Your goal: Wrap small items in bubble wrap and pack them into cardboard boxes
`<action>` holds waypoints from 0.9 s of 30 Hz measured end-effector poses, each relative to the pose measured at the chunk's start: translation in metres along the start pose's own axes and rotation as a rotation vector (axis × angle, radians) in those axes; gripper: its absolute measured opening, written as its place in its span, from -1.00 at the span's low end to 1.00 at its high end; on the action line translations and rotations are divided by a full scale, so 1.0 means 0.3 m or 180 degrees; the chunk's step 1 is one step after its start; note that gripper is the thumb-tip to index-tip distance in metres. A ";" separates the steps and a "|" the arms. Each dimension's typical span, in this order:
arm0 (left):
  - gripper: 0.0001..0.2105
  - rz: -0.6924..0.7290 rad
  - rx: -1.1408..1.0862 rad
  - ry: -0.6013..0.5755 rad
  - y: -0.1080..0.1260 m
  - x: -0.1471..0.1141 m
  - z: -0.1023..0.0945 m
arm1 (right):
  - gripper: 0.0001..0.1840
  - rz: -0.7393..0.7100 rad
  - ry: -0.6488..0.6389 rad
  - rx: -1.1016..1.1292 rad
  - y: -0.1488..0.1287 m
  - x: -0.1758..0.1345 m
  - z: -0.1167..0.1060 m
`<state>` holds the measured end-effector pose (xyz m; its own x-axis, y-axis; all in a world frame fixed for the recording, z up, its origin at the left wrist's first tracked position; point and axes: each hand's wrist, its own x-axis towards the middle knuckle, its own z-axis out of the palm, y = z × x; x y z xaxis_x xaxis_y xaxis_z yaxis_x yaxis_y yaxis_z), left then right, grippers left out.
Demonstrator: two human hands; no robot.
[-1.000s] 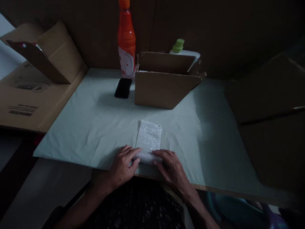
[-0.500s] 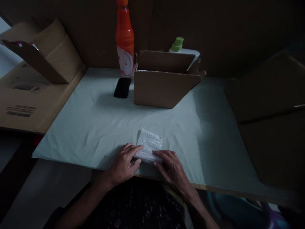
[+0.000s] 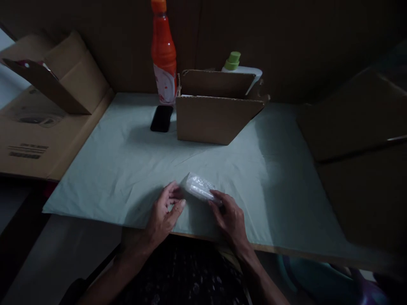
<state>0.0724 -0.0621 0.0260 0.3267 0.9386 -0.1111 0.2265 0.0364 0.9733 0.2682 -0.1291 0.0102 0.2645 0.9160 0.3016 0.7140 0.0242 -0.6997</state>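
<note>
A small bundle of bubble wrap (image 3: 199,186), folded into a narrow roll, is over the cloth near the table's front edge. My right hand (image 3: 229,214) pinches its right end between thumb and fingers. Just left of the bundle is my left hand (image 3: 165,210), its fingers curved and apart, with nothing in them. A gap shows between that hand and the wrap. Whether anything lies inside the wrap cannot be made out.
A pale cloth (image 3: 133,156) covers the table. Behind stand an open cardboard box (image 3: 206,120), an orange bottle (image 3: 163,51) and a green-capped white bottle (image 3: 233,63). A black phone (image 3: 161,118) lies beside the box. Cardboard (image 3: 28,135) flanks the left side.
The bubble wrap has gone from a flatter sheet under both hands to a narrow roll. My left hand has let go and moved slightly left; my right hand keeps hold.
</note>
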 end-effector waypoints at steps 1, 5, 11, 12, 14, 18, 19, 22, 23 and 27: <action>-0.44 -0.0199 -0.0422 -0.0191 0.003 -0.015 0.006 | -0.76 0.0199 -0.0050 0.0209 -0.009 -0.001 -0.005; -0.61 -0.0381 -0.1437 -0.0690 0.012 -0.039 0.051 | -0.76 0.0609 -0.0558 0.1062 -0.059 -0.017 -0.021; -0.68 -0.0212 -0.0896 -0.0555 0.068 -0.038 0.050 | -0.52 0.0238 -0.0382 0.1090 -0.046 -0.029 -0.072; -0.67 -0.0112 -0.0675 -0.0615 0.082 -0.040 0.045 | -0.38 0.0178 -0.0418 0.1132 -0.041 -0.024 -0.085; -0.66 0.0066 -0.0351 -0.0854 0.101 -0.045 0.043 | -0.25 0.0127 -0.0668 0.1326 -0.039 -0.012 -0.102; -0.68 -0.0082 -0.0425 -0.1234 0.085 -0.043 0.074 | -0.58 0.0343 -0.0786 0.1693 -0.041 0.009 -0.088; -0.67 -0.0182 -0.0547 -0.1306 0.074 -0.040 0.084 | -0.63 0.0430 -0.0698 0.1778 -0.034 0.012 -0.080; -0.62 -0.0434 -0.0760 -0.1603 0.050 -0.026 0.104 | -0.47 0.0575 -0.0584 0.2100 0.000 0.021 -0.075; -0.63 -0.0460 -0.0703 -0.1681 0.047 -0.022 0.106 | -0.33 0.0608 -0.0655 0.2214 0.013 0.024 -0.083; -0.67 -0.0466 0.0123 -0.1889 0.055 -0.001 0.097 | -0.11 0.0692 -0.1218 0.2322 0.050 0.049 -0.145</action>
<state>0.1028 -0.0718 0.0362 0.7426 0.5729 -0.3469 0.3372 0.1277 0.9327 0.3110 -0.1326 0.0325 0.0163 0.9992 -0.0355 0.0415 -0.0362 -0.9985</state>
